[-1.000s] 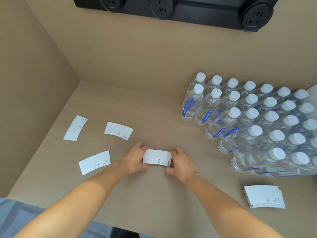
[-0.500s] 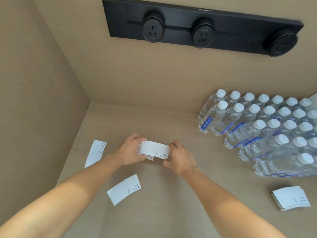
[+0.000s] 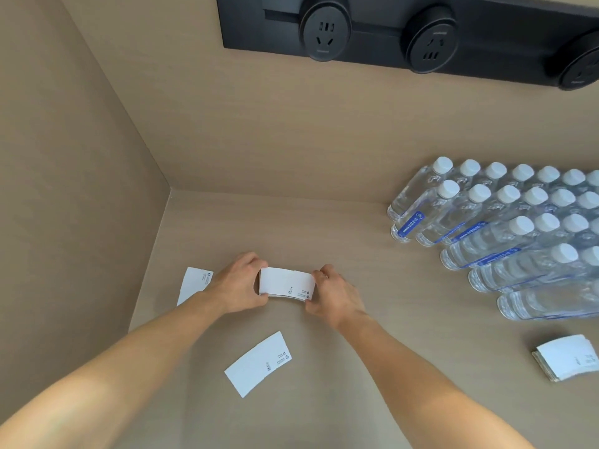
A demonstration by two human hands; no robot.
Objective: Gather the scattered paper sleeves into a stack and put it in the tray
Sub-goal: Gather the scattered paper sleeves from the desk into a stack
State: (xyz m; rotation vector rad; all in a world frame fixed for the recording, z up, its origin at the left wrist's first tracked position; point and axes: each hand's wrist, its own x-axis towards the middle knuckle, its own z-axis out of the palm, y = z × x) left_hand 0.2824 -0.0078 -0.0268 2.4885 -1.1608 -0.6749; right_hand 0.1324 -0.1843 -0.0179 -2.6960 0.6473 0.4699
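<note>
Lying flat left of the held stack (image 3: 286, 283) is one curved white paper sleeve (image 3: 193, 284), another (image 3: 258, 363) below it. Left hand (image 3: 238, 284) and right hand (image 3: 335, 294) pinch its ends. Clear ribbed plastic bottles (image 3: 505, 228) stand far right.

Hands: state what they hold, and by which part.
Both hands, left and right, hold a small stack of paper sleeves between them, each pinching one short end, just above the tabletop.
</note>
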